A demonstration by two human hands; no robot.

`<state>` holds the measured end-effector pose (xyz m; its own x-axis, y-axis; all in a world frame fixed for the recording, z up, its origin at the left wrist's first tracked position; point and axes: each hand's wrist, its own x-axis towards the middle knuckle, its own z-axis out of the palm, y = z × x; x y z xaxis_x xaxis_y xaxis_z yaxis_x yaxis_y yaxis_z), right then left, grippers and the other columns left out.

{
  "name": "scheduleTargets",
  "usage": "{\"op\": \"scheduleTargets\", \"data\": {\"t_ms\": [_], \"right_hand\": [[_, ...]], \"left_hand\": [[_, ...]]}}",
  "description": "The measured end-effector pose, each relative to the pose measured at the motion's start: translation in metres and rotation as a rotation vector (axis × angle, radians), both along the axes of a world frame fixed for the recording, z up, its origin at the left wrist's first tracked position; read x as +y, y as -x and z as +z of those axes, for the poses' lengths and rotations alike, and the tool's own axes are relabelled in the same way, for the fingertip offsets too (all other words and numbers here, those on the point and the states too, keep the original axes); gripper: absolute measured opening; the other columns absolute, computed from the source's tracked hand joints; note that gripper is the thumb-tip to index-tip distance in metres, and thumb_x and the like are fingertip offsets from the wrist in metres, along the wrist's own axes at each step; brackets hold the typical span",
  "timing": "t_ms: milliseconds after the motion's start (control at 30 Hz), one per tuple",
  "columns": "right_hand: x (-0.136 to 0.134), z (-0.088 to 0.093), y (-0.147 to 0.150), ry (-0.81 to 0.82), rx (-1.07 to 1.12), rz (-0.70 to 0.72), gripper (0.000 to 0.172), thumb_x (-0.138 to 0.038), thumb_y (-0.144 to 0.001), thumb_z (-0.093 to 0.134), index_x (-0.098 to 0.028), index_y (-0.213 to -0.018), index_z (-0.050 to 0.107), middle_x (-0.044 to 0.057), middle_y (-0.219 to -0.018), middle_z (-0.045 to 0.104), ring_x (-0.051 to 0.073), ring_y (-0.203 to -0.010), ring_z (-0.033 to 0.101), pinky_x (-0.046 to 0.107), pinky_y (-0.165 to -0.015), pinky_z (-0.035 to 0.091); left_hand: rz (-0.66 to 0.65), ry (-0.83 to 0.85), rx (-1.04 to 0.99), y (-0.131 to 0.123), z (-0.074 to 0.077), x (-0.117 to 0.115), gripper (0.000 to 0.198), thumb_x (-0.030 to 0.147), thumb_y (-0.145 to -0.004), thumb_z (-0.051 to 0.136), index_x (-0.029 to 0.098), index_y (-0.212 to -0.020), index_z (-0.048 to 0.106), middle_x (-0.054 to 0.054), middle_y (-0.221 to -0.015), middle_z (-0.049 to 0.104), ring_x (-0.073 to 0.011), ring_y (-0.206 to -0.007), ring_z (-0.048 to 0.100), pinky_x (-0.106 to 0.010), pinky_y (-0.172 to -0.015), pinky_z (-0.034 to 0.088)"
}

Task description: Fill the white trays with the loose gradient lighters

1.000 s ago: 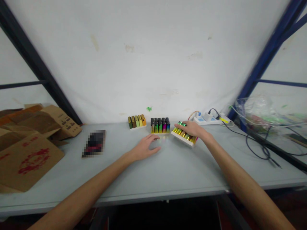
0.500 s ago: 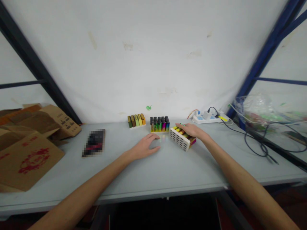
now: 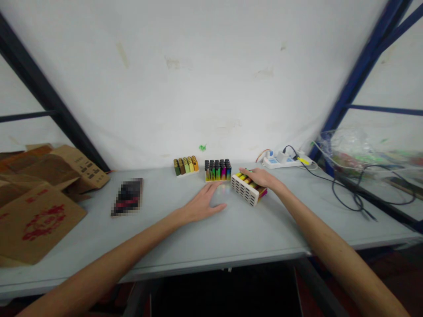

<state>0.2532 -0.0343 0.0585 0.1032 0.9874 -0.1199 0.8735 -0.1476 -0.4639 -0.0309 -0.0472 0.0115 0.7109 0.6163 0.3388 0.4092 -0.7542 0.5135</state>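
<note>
A white slotted tray (image 3: 245, 190) of yellow and multicoloured lighters lies tipped on its side, its slotted base facing me. My right hand (image 3: 261, 177) grips it from above and behind. My left hand (image 3: 202, 205) is spread over the table, thumb pointing right, holding nothing. Just beyond its fingertips stands an upright tray of black-topped, rainbow-coloured lighters (image 3: 218, 171). Farther left, near the wall, is another upright tray with green, brown, yellow and orange lighters (image 3: 186, 166).
Folded cardboard boxes (image 3: 49, 215) cover the table's left end. A blurred dark flat object (image 3: 128, 196) lies beside them. At the back right is a white power strip (image 3: 286, 161) with plugs, and black cables (image 3: 357, 200) trail over the right side. Clear plastic bags (image 3: 350, 145) lie beyond.
My left hand has spread its fingers and thumb wider and reached slightly right, nearer the tipped tray. My right hand still holds that tray. The whole view has shifted a little.
</note>
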Motion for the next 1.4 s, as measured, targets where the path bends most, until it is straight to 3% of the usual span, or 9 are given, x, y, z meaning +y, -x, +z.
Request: {"op": "scheduleTargets", "data": {"t_ms": [133,200,333,433,633,833,1000,1200,1400], "right_hand": [[0.003,-0.004,-0.001,-0.012,-0.030,0.017,0.083,-0.075,-0.097,0.030,-0.008,-0.111,0.077,0.021,-0.112,0.076,0.031,-0.099,0.073,0.035,-0.090,0.050],[0.004,-0.005,-0.001,-0.017,-0.035,0.006,0.084,-0.075,-0.097,0.030,-0.008,-0.113,0.077,0.023,-0.115,0.075,0.032,-0.103,0.072,0.036,-0.093,0.049],[0.006,-0.006,-0.004,-0.013,-0.038,-0.030,0.086,-0.077,-0.096,0.031,-0.006,-0.115,0.075,0.025,-0.119,0.073,0.032,-0.104,0.072,0.035,-0.091,0.050],[0.007,-0.007,-0.006,-0.012,-0.056,-0.039,0.087,-0.075,-0.097,0.029,-0.004,-0.117,0.074,0.026,-0.119,0.073,0.031,-0.105,0.072,0.034,-0.090,0.050],[0.004,-0.005,-0.005,-0.080,-0.195,-0.021,0.087,-0.071,-0.101,0.023,-0.003,-0.116,0.076,0.028,-0.114,0.074,0.035,-0.108,0.071,0.036,-0.089,0.050],[-0.003,-0.002,-0.004,-0.127,-0.337,0.053,0.069,-0.063,-0.103,0.032,-0.013,-0.129,0.072,0.022,-0.112,0.076,0.032,-0.108,0.071,0.034,-0.093,0.048],[-0.009,0.000,0.001,-0.160,-0.365,-0.045,0.073,-0.066,-0.102,0.034,-0.008,-0.114,0.076,0.027,-0.107,0.075,0.032,-0.108,0.071,0.035,-0.092,0.048],[-0.015,0.005,0.007,-0.238,-0.358,-0.057,0.065,-0.058,-0.105,0.030,-0.010,-0.113,0.073,0.025,-0.112,0.073,0.035,-0.109,0.069,0.041,-0.090,0.048],[-0.011,0.000,0.015,-0.467,-0.273,0.161,0.045,-0.031,-0.111,0.024,-0.012,-0.125,0.062,0.016,-0.119,0.072,0.022,-0.113,0.066,0.029,-0.097,0.042]], "left_hand": [[-0.027,0.099,0.036,-0.025,0.001,-0.008,0.105,0.062,-0.084,0.072,0.027,-0.164,0.012,-0.014,-0.169,0.021,-0.0369,-0.157,0.019,-0.059,-0.127,0.022],[-0.004,0.141,0.002,-0.045,-0.001,-0.009,0.112,0.066,-0.081,0.073,0.027,-0.164,0.008,-0.016,-0.170,0.016,-0.0399,-0.158,0.013,-0.062,-0.126,0.022],[0.094,0.191,-0.092,-0.087,-0.006,-0.010,0.123,0.068,-0.073,0.077,0.021,-0.163,0.008,-0.024,-0.166,0.019,-0.0446,-0.154,0.022,-0.063,-0.124,0.024],[0.145,0.162,-0.141,-0.104,-0.010,-0.010,0.124,0.063,-0.072,0.080,0.017,-0.162,0.009,-0.026,-0.161,0.025,-0.0445,-0.151,0.029,-0.062,-0.122,0.029],[0.131,0.114,-0.166,-0.102,-0.016,-0.005,0.118,0.058,-0.073,0.081,0.021,-0.161,0.012,-0.023,-0.155,0.031,-0.0422,-0.147,0.035,-0.059,-0.120,0.033],[0.095,0.111,-0.177,-0.098,-0.019,-0.001,0.119,0.062,-0.071,0.082,0.023,-0.161,0.015,-0.021,-0.153,0.035,-0.0406,-0.146,0.037,-0.057,-0.120,0.033],[0.076,0.111,-0.162,-0.096,-0.017,0.000,0.115,0.062,-0.070,0.082,0.024,-0.160,0.021,-0.018,-0.148,0.041,-0.0379,-0.140,0.045,-0.053,-0.119,0.037],[0.067,0.105,-0.163,-0.094,-0.016,-0.001,0.116,0.064,-0.071,0.081,0.025,-0.161,0.019,-0.019,-0.154,0.037,-0.0373,-0.146,0.039,-0.053,-0.123,0.032],[0.080,0.171,-0.170,-0.095,-0.019,0.004,0.132,0.070,-0.066,0.082,0.022,-0.164,0.009,-0.019,-0.168,0.022,-0.0406,-0.155,0.023,-0.056,-0.125,0.025]]}}
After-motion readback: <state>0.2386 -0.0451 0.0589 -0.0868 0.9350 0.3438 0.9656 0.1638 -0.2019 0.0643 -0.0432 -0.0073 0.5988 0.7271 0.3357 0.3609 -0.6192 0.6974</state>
